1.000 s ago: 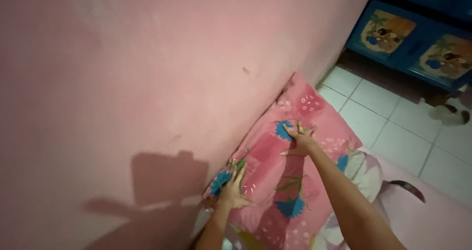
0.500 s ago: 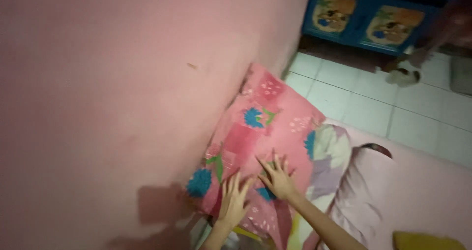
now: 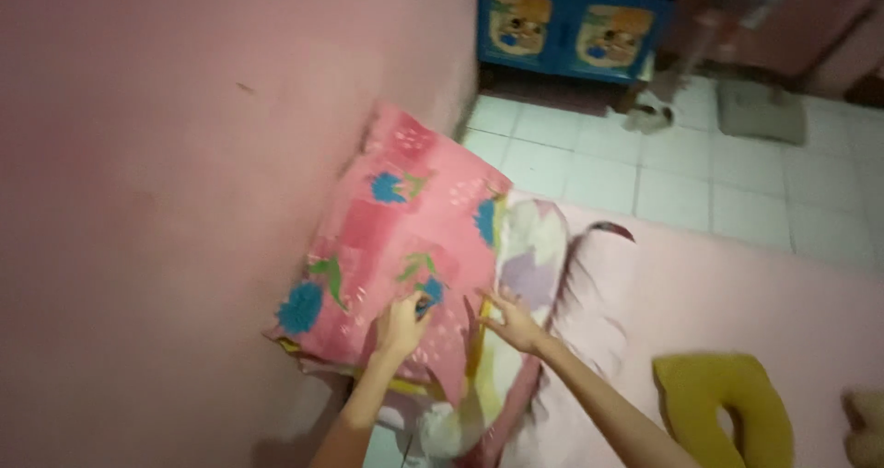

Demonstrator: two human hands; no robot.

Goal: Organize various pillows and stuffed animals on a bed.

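Observation:
A pink pillow (image 3: 405,228) with blue flowers and green leaves leans against the pink wall (image 3: 166,182). My left hand (image 3: 401,325) rests on its lower part, fingers curled into the fabric near a blue flower. My right hand (image 3: 511,322) lies spread on the pillow's right edge, where a pale floral pillow (image 3: 525,265) sits behind it. Both pillows stand at the head of a pink mattress (image 3: 737,311).
A yellow U-shaped neck pillow (image 3: 723,408) lies on the mattress at the lower right. Beyond it is a white tiled floor (image 3: 681,169), a blue cabinet (image 3: 571,26) with cartoon pictures at the back, and a small grey mat (image 3: 760,109).
The view has swung right and pulled back. Both hands slid down the pink pillow to its lower edge, and the neck pillow has come into sight.

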